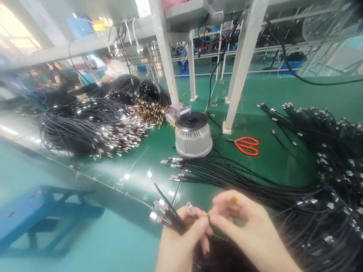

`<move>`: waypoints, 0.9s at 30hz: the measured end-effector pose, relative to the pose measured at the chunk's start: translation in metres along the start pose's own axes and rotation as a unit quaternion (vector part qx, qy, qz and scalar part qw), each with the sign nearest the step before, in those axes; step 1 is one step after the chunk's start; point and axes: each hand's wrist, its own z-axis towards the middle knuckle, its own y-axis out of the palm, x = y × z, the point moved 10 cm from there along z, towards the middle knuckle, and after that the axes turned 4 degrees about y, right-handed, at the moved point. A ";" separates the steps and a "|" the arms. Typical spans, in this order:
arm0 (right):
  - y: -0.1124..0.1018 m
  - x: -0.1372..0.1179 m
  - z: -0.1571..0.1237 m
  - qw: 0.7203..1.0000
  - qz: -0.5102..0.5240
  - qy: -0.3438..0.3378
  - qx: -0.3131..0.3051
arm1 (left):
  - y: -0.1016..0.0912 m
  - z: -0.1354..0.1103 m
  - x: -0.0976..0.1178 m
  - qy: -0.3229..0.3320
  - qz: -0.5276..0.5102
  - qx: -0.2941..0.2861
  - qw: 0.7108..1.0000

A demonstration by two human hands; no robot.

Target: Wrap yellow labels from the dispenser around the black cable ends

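My left hand [181, 241] is closed round a small bunch of black cables with metal connector ends [163, 210], which stick out up and to the left. My right hand [244, 225] is pinched against the left one at the cable tips, with a small yellow piece [234, 199] on a fingertip. Both hands are at the bottom centre, above the near edge of the green bench [271, 156]. Several loose cables [182, 169] lie just beyond the hands.
A grey round machine with a black top [193, 135] stands mid-bench, with orange-handled scissors [245, 145] to its right. Big cable heaps lie at left [92, 129] and right [334, 166]. White frame legs [241, 70] rise behind. A blue stool [38, 216] stands on the floor. A person [113, 69] sits far back.
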 end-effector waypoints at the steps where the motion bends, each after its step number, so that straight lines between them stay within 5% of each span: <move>1: -0.003 -0.002 0.001 1.000 -0.009 -0.007 0.009 | 0.001 -0.001 0.000 -0.001 0.000 -0.003 1.000; 5: -0.016 -0.009 0.008 0.999 -0.031 -0.017 0.013 | 0.007 -0.006 0.003 0.008 -0.005 -0.027 1.000; 12: 0.003 -0.003 0.011 0.987 0.060 0.059 -0.137 | 0.007 -0.007 0.000 0.021 0.059 -0.055 0.997; 18: 0.003 -0.007 0.011 0.989 0.040 0.047 -0.135 | 0.004 -0.007 -0.010 -0.003 0.068 -0.071 0.995; 27: 0.006 -0.018 0.010 0.990 -0.014 0.043 -0.136 | 0.008 -0.012 0.003 0.001 0.103 -0.035 0.994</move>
